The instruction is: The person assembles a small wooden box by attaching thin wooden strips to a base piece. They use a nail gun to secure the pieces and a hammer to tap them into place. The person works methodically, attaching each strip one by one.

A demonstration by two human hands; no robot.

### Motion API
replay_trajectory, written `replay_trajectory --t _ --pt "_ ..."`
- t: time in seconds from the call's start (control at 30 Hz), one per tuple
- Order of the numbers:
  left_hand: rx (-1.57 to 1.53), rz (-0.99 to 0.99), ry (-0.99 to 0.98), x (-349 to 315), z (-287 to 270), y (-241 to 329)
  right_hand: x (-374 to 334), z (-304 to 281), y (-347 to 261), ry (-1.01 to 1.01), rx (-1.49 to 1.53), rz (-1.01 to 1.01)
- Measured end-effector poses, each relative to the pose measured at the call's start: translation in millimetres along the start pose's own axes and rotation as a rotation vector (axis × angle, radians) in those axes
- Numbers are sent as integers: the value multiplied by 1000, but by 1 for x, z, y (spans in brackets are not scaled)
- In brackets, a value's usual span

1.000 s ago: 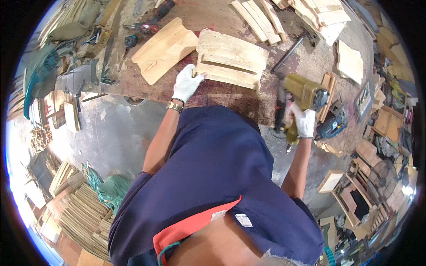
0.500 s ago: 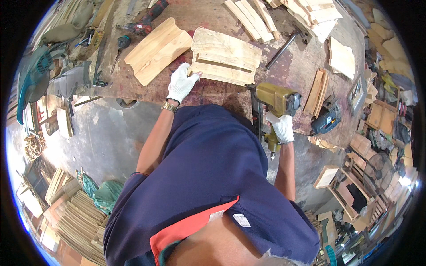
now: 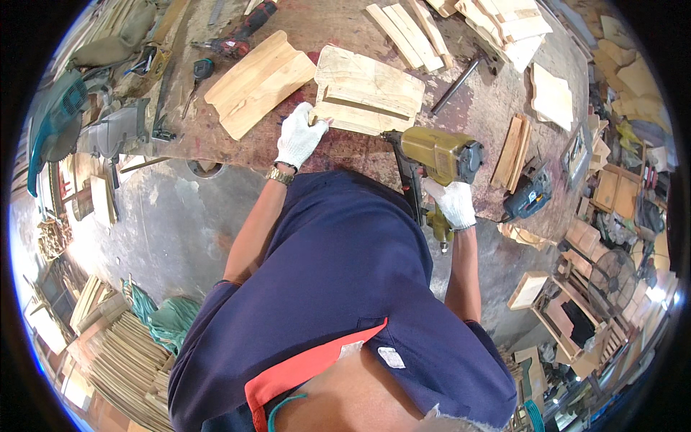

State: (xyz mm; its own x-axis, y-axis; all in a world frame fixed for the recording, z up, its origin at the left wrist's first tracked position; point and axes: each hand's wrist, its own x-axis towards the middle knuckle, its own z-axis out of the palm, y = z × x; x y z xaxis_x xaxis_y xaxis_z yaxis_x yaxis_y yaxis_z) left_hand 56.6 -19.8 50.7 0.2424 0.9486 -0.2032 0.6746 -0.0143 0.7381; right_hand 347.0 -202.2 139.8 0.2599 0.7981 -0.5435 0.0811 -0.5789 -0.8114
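Observation:
My left hand (image 3: 301,137), in a white glove, pinches the near left corner of a pale wooden panel (image 3: 367,75) lying on the workbench. A narrow wooden strip (image 3: 368,101) rests along the panel's near half. My right hand (image 3: 452,203), also gloved, is wrapped round the handle of an olive-yellow nail gun (image 3: 440,153). The gun's nose is at the panel's near right edge; whether it touches cannot be made out. Left of the panel lies a second wooden panel (image 3: 255,86) with wavy ends.
A cordless drill (image 3: 237,39), a tape measure (image 3: 203,68) and a teal saw (image 3: 61,108) sit to the left. A metal bar (image 3: 457,86), wood strips (image 3: 512,151) and a dark-blue power tool (image 3: 529,194) lie to the right. Loose boards (image 3: 507,21) are piled at the back.
The nail gun and my right hand have moved left, bringing the nose closer along the panel's near edge. My left hand has shifted slightly right, still at the panel's corner.

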Motion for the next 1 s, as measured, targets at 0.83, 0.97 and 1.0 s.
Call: replay_trajectory --t 0.83,0.97,1.0 --pt "63 128 -25 0 -7 1 30 45 -42 -196 -260 -365" --pt "96 166 5 1 -5 -2 30 50 -42 -127 -241 -414" --pt "86 169 6 1 -5 -3 30 51 -40 -131 -247 -407"
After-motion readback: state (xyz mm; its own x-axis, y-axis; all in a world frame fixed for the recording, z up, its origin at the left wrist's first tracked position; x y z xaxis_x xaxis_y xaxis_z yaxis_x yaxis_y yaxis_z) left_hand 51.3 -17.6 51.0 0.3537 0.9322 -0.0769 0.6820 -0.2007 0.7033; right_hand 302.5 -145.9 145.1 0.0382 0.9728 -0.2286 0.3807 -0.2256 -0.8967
